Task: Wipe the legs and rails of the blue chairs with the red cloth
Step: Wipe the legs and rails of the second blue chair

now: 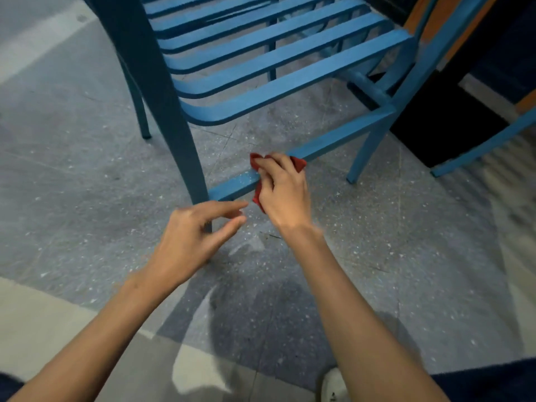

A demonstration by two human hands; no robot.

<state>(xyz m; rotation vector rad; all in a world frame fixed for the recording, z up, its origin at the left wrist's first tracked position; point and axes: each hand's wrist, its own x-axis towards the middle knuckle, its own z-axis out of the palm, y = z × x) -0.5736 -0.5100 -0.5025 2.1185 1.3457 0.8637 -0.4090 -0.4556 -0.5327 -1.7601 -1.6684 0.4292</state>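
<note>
Chair: we're looking down at a blue chair (pixel 275 62) with a slatted seat, standing on a speckled grey floor (pixel 87 184).
Rail: the low side rail (pixel 342 137) runs from the near leg (pixel 174 111) up and right to the far leg (pixel 365 152).
Cloth: the red cloth (pixel 299 164) is bunched around that rail, roughly at its middle, with bits poking out on both sides of our hand.
Right hand: our right hand (pixel 282 192) sits on top of the rail, its fingers (pixel 275 165) curled over and clamped on the cloth.
Left hand: our left hand (pixel 188 239) hangs just in front of the near leg's foot, holding nothing. Its fingers (pixel 226 205) are loosely bent and a bit apart from the thumb; we can't tell if it touches the leg.
Other stuff: part of a second blue chair (pixel 487 143) shows at the right edge, and a white shoe (pixel 333 384) peeks in at the bottom.
</note>
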